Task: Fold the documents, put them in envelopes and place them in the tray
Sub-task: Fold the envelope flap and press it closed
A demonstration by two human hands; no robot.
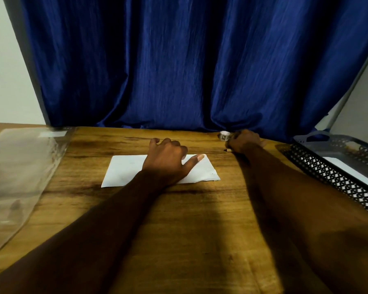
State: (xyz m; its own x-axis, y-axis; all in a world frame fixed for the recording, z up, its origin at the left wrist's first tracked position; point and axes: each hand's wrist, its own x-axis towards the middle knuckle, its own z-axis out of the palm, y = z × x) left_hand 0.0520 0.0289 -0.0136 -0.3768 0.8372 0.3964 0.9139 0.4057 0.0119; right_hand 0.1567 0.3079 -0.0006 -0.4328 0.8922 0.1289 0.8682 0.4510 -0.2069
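Blue curtain (179, 60), plastic sleeve (19, 166), wooden table (189, 219)
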